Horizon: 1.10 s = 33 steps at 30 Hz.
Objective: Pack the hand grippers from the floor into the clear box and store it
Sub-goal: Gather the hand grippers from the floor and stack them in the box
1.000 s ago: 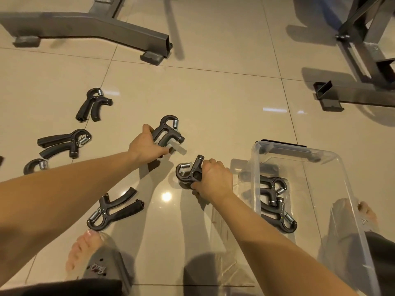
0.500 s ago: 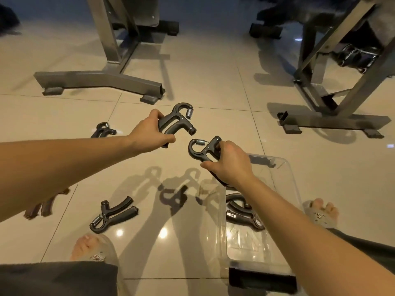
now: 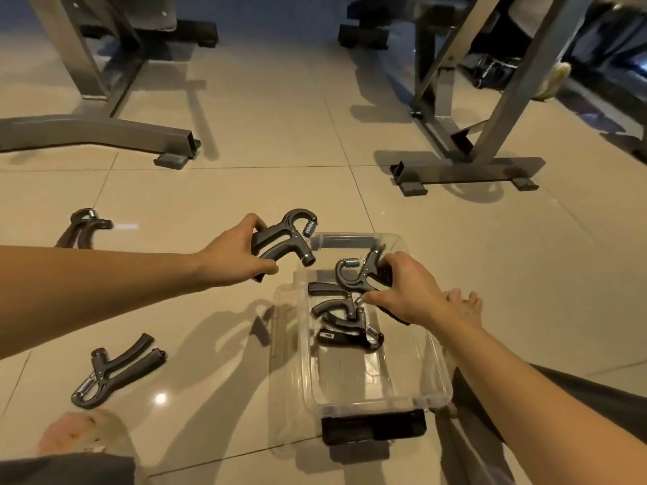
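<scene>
My left hand grips a black hand gripper with a steel spring, held in the air just left of the clear box. A second black hand gripper is held by my right hand above the far end of the box. Two hand grippers lie on the box's bottom. Another hand gripper lies on the tiles at the lower left, and one more at the far left.
Grey steel frames of gym equipment stand on the tiled floor at the back left and back right. My bare feet show at the lower left and beside the box's right wall. A black latch sits at the box's near end.
Both hands lifted a hand gripper off the floor and carried it right, toward the clear box. The right one is now over the box. The view tilted up.
</scene>
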Motion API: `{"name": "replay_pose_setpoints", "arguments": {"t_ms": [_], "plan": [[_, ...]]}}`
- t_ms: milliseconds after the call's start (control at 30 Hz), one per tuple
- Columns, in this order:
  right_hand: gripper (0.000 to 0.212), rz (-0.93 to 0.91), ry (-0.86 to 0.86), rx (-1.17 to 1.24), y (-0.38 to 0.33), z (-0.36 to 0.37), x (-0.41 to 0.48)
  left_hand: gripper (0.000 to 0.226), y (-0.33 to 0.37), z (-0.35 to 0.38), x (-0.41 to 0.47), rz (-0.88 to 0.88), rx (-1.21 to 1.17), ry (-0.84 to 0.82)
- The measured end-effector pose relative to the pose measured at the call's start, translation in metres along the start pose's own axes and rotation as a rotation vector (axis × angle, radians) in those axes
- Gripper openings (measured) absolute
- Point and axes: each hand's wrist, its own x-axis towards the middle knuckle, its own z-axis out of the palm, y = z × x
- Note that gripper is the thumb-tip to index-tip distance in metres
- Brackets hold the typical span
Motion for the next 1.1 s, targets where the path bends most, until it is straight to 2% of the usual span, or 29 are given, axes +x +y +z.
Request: {"name": "replay_pose_setpoints", "arguments": {"t_ms": [200,433,567,933,1100], "plan": [[0.057,-0.005,-0.195,-0.017,0.032,0.050,-0.011,0.050,0.007,0.040,0.013,0.082,-0.046,-0.086],[0.051,-0.065,-0.528,-0.092,0.043,0.103,-0.013,0.052,-0.009,0.064,0.018,0.076,-0.099,-0.165],[0.056,-0.066,-0.654,-0.119,0.048,0.123,-0.008,0.054,-0.012,0.066,0.025,0.084,-0.129,-0.188],[0.055,-0.098,-0.792,-0.249,0.050,0.152,-0.003,0.055,-0.022,0.066,0.032,0.100,-0.181,-0.229],[0.058,-0.114,-0.792,-0.280,0.053,0.150,0.001,0.055,-0.024,0.066,0.032,0.105,-0.181,-0.227]]}}
